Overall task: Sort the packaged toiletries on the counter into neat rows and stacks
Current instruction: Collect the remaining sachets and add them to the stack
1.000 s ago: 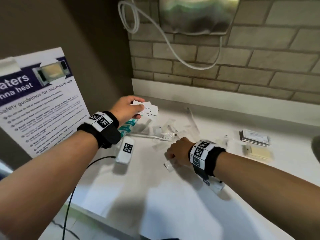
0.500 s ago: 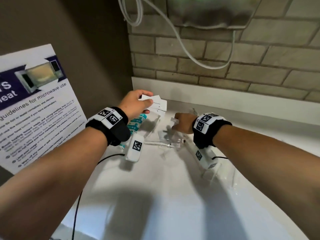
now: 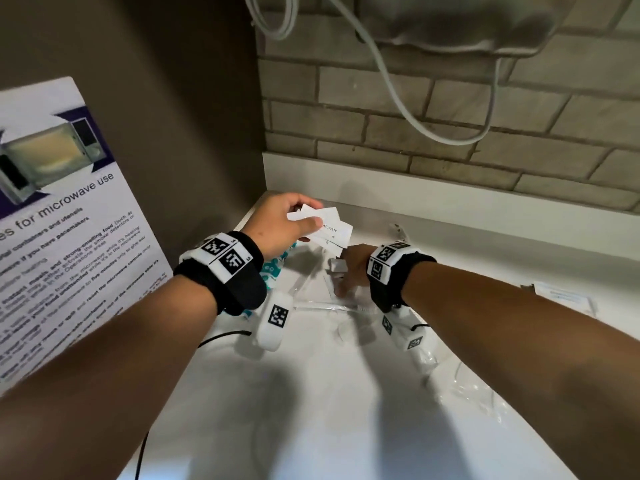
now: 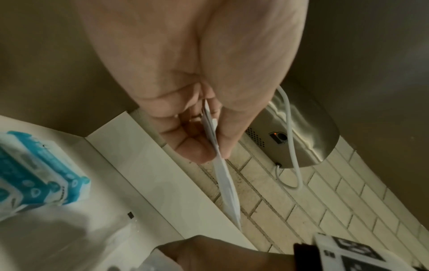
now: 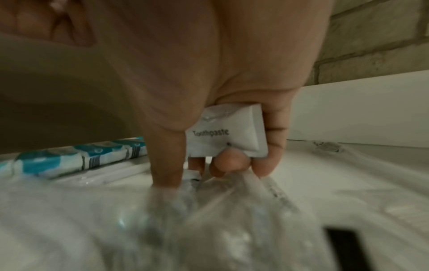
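Gathering step under way: left hand [image 3: 277, 225] pinching a fan of white toothpaste sachets [image 3: 325, 226] above the counter [image 3: 311, 410], just right of the blue tissue packs [image 4: 34, 170]; right hand [image 3: 351, 268] clamped on another sachet [image 5: 228, 133] among clear wrappers [image 5: 209, 210]. Next, likely: adding it squarely to the fan.
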Demonstrator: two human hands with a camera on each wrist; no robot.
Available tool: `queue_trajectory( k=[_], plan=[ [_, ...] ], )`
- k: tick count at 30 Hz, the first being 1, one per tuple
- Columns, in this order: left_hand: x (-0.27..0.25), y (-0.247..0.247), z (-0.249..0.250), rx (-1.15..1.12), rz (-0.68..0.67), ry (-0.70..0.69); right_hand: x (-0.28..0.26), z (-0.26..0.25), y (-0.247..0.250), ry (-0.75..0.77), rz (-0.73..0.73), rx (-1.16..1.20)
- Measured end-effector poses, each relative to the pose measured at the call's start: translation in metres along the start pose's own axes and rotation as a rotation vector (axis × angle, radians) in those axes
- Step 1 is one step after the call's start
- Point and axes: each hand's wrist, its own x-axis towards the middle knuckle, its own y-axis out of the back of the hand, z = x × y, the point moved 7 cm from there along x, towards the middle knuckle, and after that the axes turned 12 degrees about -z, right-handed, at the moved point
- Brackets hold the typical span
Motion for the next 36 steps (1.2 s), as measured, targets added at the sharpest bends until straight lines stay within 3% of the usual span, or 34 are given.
queue_trajectory(
  k=[4, 5, 11, 15, 18, 21, 24, 30, 36],
  plan=[
    [0.0, -0.005, -0.007, -0.021, -0.008, 0.017, 0.07, 0.04, -0.009, 0.04, 0.045, 0.003],
    [0.0, -0.006, -0.007, -0.03, -0.008, 0.019, 0.067, 0.044, -0.007, 0.04, 0.059, 0.03],
    [0.0, -0.01, -0.014, -0.046, -0.005, 0.082, -0.042, 0.045, 0.037, 0.107, 0.219, 0.372],
    [-0.001, -0.03, -0.015, -0.052, -0.038, 0.137, -0.098, 0.048, 0.076, 0.294, 0.487, 0.456],
    [-0.002, -0.048, -0.006, -0.128, -0.079, 0.118, -0.142, 0.039, 0.09, 0.513, 0.604, 0.507],
    [-0.006, -0.059, 0.01, -0.196, -0.112, 0.08, -0.172, 0.041, 0.079, 0.677, 0.631, 0.581],
    [-0.011, -0.068, 0.025, -0.233, -0.156, 0.057, -0.182, 0.059, 0.058, 0.732, 0.65, 0.65],
    [-0.017, -0.095, 0.056, -0.272, -0.223, -0.023, -0.182, 0.1, 0.023, 0.699, 0.603, 0.761],
    [-0.012, -0.133, 0.068, -0.311, -0.249, -0.006, -0.202, 0.119, 0.015, 0.666, 0.605, 0.769]
  ],
)
